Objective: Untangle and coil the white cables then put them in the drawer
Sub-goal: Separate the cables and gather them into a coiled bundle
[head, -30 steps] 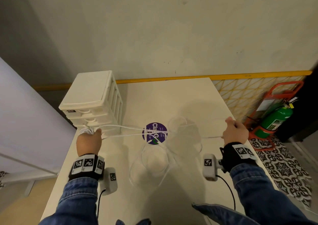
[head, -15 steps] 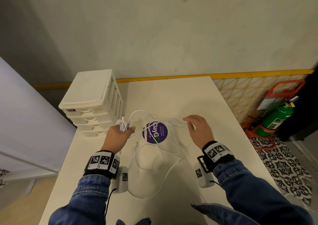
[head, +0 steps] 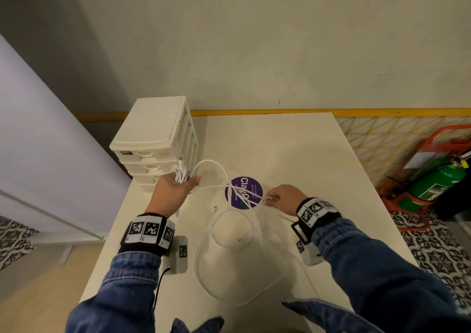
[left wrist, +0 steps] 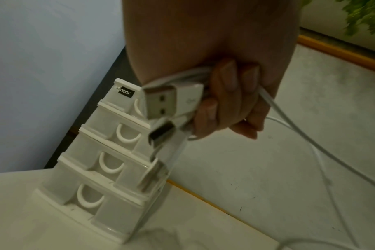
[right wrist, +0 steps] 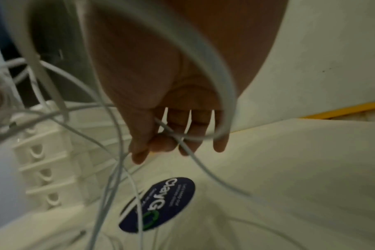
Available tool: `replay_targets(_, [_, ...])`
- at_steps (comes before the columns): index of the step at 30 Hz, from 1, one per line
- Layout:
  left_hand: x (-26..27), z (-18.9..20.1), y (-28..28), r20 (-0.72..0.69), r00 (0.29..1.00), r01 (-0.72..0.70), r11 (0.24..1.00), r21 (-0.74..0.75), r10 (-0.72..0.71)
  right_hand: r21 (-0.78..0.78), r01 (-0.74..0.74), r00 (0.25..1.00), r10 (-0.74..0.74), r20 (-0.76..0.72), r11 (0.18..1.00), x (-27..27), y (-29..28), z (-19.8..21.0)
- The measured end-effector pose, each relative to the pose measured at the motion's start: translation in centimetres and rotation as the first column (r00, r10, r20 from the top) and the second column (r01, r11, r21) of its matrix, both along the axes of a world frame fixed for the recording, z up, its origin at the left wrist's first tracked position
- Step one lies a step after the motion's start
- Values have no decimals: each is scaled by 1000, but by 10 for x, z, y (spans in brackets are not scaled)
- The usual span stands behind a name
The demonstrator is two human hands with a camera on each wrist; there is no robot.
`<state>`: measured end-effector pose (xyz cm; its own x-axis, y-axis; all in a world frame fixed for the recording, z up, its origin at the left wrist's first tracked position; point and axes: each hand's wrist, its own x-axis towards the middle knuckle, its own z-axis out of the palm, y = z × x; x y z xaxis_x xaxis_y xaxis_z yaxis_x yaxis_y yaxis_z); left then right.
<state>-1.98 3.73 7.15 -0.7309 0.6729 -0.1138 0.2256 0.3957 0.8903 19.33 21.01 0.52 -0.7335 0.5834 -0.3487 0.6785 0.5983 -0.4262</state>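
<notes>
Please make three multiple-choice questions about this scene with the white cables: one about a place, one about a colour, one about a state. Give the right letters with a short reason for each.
1. Where does the drawer unit stand on the table?
A. at its far left corner
B. at its near right edge
C. in its middle

2. What colour is the round sticker on the table?
A. red
B. purple
C. yellow

3. How are the drawers of the unit?
A. all pulled out
B. all pushed in
C. the top one removed

Right letters:
1. A: the head view shows the unit at the table's far left, by the wall.
2. B: the sticker is purple with white letters.
3. B: in the left wrist view every drawer front sits flush, while the left hand grips the white cables by their plugs and the right hand pinches loose strands.
</notes>
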Motion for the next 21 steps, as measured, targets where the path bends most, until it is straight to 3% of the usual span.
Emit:
replay_targets(2, [7, -4, 3, 16, 998, 64, 995, -78, -63, -4, 99, 976, -98, -195, 995, 2, -3, 2])
replay_targets(4, [20, -6, 7, 67, 984, 173, 974, -144, -165, -83, 168, 899, -187, -396, 982, 2, -8, 9])
replay_targets(6, [34, -9, 13, 138, 958, 272, 950, -155, -252, -135, 176, 831, -221, -511, 975, 1, -13, 19])
replay_targets(10, [55, -12, 24, 267, 890, 403, 912, -83, -369, -98, 137, 730, -167, -663, 986, -1, -22, 29])
replay_targets(14, [68, -11, 33, 276, 872, 430, 902, -42, -403, -40, 204, 657, -167, -735, 978, -2, -32, 36])
replay_targets(18, [69, -10, 37, 259, 884, 397, 918, 19, -388, -40, 199, 700, -171, -694, 979, 3, -33, 38])
replay_targets(21, [59, -9, 34, 241, 913, 329, 943, 43, -329, -90, 228, 682, -225, -696, 970, 12, -28, 39])
